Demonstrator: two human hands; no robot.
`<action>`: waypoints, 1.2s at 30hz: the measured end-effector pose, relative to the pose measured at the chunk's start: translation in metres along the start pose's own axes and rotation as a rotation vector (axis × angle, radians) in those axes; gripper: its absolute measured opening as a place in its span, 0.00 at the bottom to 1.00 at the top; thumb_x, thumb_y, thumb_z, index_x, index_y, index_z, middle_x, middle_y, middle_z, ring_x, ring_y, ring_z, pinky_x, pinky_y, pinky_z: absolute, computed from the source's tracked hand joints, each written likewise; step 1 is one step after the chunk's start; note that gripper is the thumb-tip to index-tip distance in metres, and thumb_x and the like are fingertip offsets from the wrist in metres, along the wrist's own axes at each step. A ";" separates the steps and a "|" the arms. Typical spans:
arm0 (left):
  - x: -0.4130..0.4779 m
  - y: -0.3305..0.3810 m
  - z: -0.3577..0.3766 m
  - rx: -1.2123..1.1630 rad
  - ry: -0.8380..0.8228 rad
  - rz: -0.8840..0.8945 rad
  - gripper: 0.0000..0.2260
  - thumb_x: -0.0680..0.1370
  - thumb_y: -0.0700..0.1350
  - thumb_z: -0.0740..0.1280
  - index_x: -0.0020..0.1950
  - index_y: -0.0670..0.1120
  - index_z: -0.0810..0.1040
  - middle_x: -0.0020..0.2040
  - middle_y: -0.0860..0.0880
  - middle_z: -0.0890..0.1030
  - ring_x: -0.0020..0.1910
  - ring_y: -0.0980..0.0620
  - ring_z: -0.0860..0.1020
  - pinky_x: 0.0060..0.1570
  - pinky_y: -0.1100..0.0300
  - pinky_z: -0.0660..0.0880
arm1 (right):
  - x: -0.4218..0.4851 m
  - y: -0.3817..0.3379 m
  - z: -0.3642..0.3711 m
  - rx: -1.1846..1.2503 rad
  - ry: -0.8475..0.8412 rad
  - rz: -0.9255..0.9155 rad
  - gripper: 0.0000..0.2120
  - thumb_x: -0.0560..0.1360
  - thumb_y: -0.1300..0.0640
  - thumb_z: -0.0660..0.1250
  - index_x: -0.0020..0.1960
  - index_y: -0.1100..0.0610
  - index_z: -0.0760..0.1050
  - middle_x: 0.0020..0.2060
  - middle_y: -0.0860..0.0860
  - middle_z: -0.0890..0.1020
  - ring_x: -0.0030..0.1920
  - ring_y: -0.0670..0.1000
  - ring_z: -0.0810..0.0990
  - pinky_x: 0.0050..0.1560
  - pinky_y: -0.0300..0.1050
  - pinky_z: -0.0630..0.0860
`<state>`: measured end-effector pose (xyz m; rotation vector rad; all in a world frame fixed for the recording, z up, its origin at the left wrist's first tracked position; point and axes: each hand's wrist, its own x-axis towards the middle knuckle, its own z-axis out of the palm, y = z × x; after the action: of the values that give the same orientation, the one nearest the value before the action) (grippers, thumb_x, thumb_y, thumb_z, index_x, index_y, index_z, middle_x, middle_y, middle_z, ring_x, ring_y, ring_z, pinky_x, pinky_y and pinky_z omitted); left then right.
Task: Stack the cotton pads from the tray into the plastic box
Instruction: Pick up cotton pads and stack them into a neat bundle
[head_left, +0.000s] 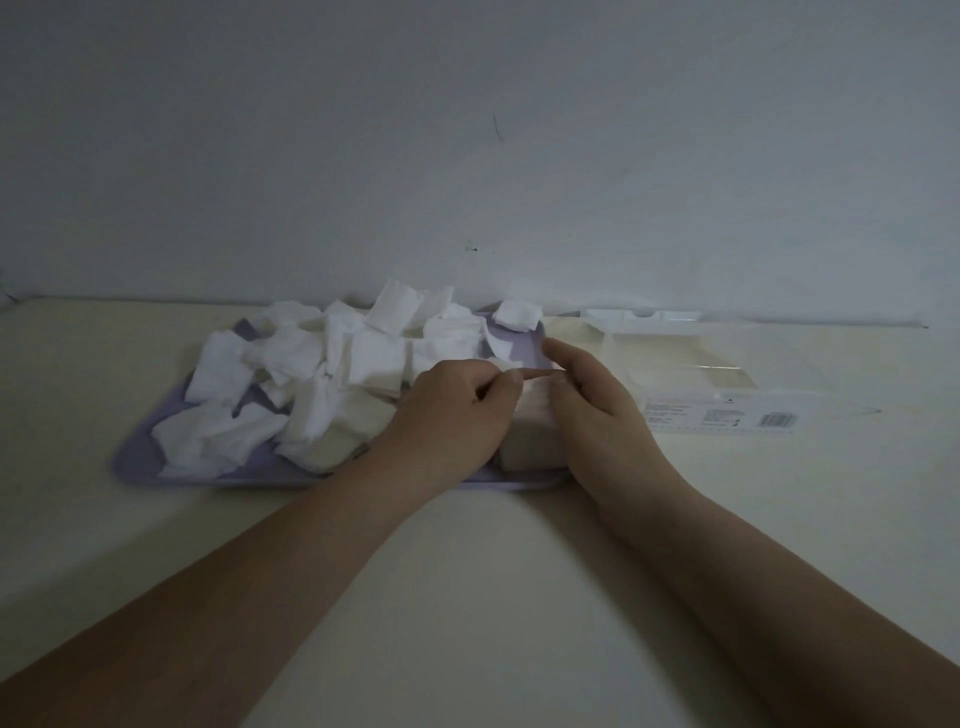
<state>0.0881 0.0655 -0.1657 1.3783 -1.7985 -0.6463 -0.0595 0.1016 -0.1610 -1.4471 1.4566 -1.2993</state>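
Head view: my left hand (452, 410) and right hand (597, 410) meet over the 4 o'clock corner of the lilac tray (140, 457), with a squared stack of cotton pads (532, 436) standing on the tray between them. My left hand comes in from 8 o'clock, its fingers curled and its fingertips pinching at the top of the stack. My right hand comes in from 5 o'clock and curls round the stack's 3 o'clock side, thumb on the top edge and forefinger bent round the far end. The loose cotton pads (332, 364) lie heaped and crumpled across the rest of the tray, from its centre out to 9 and 12 o'clock, some overlapping and some tilted on edge. The clear plastic box (727, 374) sits on the pale table (519, 571) at 3 o'clock from the tray, just beside its rim, a barcode label on its near wall; I cannot tell what lies inside it
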 end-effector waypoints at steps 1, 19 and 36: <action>0.000 -0.001 -0.001 -0.009 -0.007 0.007 0.20 0.82 0.53 0.65 0.35 0.42 0.74 0.26 0.51 0.71 0.29 0.52 0.69 0.35 0.56 0.69 | 0.000 0.000 -0.001 0.003 0.005 0.003 0.19 0.84 0.59 0.56 0.74 0.48 0.71 0.68 0.40 0.75 0.70 0.40 0.70 0.74 0.39 0.64; 0.000 -0.002 -0.027 -0.354 -0.244 -0.032 0.07 0.75 0.42 0.76 0.52 0.46 0.83 0.40 0.45 0.82 0.38 0.52 0.78 0.35 0.62 0.74 | 0.005 0.008 -0.023 0.462 -0.258 0.078 0.33 0.63 0.65 0.64 0.69 0.58 0.74 0.56 0.54 0.86 0.59 0.52 0.84 0.61 0.46 0.78; -0.010 0.018 -0.013 0.468 -0.041 0.308 0.14 0.72 0.58 0.71 0.51 0.55 0.73 0.47 0.55 0.79 0.47 0.52 0.78 0.43 0.54 0.76 | -0.004 -0.004 -0.021 0.247 -0.135 -0.006 0.25 0.72 0.59 0.78 0.67 0.57 0.76 0.48 0.53 0.88 0.52 0.55 0.87 0.63 0.60 0.79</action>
<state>0.0897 0.0810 -0.1468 1.3365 -2.2290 -0.0897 -0.0776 0.1094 -0.1525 -1.3484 1.1606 -1.3079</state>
